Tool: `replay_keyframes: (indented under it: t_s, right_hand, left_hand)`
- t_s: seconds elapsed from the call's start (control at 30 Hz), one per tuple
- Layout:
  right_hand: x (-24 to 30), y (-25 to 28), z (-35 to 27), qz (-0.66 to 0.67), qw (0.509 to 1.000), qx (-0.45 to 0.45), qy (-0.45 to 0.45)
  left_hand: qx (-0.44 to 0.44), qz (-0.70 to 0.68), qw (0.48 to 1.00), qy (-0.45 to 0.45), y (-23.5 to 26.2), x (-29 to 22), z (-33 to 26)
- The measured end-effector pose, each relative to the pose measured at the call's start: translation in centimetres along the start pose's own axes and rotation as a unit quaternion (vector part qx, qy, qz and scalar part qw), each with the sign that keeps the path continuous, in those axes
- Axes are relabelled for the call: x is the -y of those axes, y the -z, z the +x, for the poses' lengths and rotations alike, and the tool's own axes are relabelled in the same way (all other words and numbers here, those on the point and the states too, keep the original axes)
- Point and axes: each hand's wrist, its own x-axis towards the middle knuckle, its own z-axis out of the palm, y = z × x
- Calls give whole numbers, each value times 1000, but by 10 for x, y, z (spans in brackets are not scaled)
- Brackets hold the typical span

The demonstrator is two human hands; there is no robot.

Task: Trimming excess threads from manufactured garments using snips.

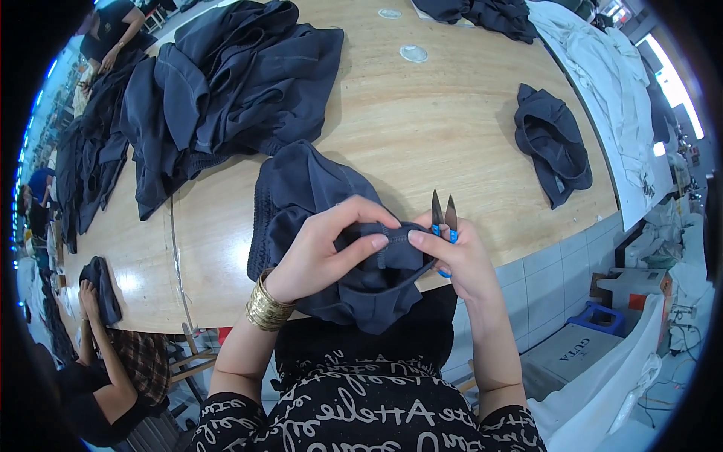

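Note:
A dark navy garment (316,181) lies bunched at the table's near edge, part of it hanging over toward my lap. My left hand (331,241) pinches the rim of its opening between thumb and fingers, beside a stitched seam. Close by on the same rim, my right hand (452,256) presses the cloth with its thumb. Tucked in that right hand are small thread snips (444,215) with blue grips, their two dark blades pointing away from me and apart. The fingers under the cloth are partly hidden.
A large heap of dark garments (233,83) covers the table's far left. One folded dark piece (553,143) lies at right. White cloth (602,75) spreads beyond the right edge. A co-worker's hands (89,301) handle dark cloth at left. A grey box (576,350) stands below right.

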Motion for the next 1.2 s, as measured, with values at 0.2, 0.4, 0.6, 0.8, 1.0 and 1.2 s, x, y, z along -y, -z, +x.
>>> replay_keyframes:
  t_s: [0.2,0.4,0.6,0.8,1.0,1.2]
  right_hand:
    - [-15,-2,5,131,991,-10,-38]
    - [-19,-3,6,252,966,13,-60]
    - [-22,-2,2,220,974,9,-44]
    - [-19,2,-6,65,997,-14,-47]
    - [-16,4,-19,-305,883,-203,293]
    - [-3,-8,-39,-447,834,-117,302]
  left_hand:
    - [-20,143,988,-60,-5,-2,-5]
    - [-55,186,972,-133,-10,12,-6]
    - [-51,79,993,-69,-13,14,-9]
    - [-36,-10,999,9,-17,13,-11]
    - [-42,40,998,-21,-14,7,-10]
    - [-57,94,992,-60,-16,2,-8]
